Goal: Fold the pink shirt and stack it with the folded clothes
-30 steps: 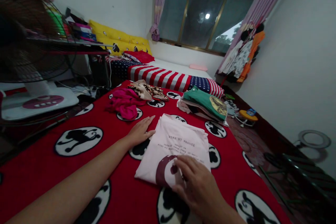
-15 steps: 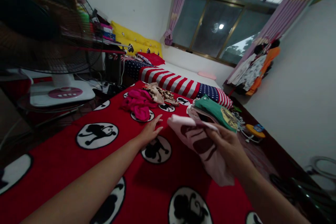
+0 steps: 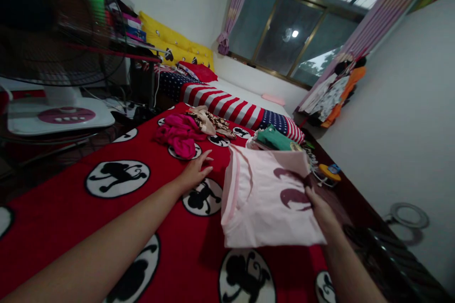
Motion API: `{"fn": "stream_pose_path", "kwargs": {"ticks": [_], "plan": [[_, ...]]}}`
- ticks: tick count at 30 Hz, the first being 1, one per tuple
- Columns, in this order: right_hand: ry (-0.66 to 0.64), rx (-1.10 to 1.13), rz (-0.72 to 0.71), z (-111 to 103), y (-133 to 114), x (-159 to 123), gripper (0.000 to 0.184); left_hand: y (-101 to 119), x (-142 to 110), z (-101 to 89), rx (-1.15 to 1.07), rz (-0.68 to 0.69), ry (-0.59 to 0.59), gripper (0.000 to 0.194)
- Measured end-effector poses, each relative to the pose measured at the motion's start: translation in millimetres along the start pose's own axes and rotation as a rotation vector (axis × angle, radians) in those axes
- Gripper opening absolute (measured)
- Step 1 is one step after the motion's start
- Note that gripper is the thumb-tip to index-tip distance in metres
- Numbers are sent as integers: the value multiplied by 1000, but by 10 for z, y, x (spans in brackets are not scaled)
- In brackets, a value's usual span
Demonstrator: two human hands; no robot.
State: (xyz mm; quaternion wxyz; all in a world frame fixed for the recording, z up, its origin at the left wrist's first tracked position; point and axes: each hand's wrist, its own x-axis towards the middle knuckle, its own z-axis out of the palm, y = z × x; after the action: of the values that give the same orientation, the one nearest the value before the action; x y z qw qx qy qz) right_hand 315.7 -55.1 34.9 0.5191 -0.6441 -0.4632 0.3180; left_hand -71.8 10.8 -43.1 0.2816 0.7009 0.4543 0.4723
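A folded pale pink T-shirt (image 3: 263, 203) with a dark print hangs above the red bedspread (image 3: 167, 241), its neckline toward the left. My right hand (image 3: 322, 208) grips its right edge, the fingers partly hidden by the cloth. Left of the shirt, my left hand (image 3: 195, 170) is held over the bedspread with fingers apart and nothing in them. Beyond that hand lies a crumpled magenta garment (image 3: 181, 135), beside a beige and leopard-patterned cloth (image 3: 209, 120). Behind the T-shirt, a folded green garment (image 3: 275, 138) rests on other clothes, partly covered from view.
At the left stands an electric fan (image 3: 64, 109) on a white base. Across the back is a second bed with a stars-and-stripes cover (image 3: 227, 104). Clothes (image 3: 341, 92) hang by the right wall, above a small yellow stool (image 3: 329, 173).
My right hand has turned the pink T-shirt so its broad printed face now shows. The left hand stays open in nearly the same place. The view has shifted slightly right.
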Motion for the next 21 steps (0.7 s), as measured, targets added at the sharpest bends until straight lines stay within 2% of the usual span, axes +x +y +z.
{"fn": "stream_pose_path", "kwargs": {"ticks": [1,2,5,11,14,17,21], "plan": [[93,31,140,-31,237,-58,43,14,0,-6,10,-11,-4,65],[123,78,177,-56,428,-119,46,23,1,-10,18,-18,-5,66],[160,175,148,-94,708,-271,55,36,1,-13,51,-17,-24,67],[141,165,113,-51,638,-374,66,42,-17,-8,177,20,-85,65],[142,141,103,-23,613,-399,81,37,-27,6,257,47,-104,61],[102,147,91,-12,610,-418,93,65,-48,37,360,92,-122,50],[53,115,61,-19,635,-419,88,264,-116,159,489,157,-156,33]]}}
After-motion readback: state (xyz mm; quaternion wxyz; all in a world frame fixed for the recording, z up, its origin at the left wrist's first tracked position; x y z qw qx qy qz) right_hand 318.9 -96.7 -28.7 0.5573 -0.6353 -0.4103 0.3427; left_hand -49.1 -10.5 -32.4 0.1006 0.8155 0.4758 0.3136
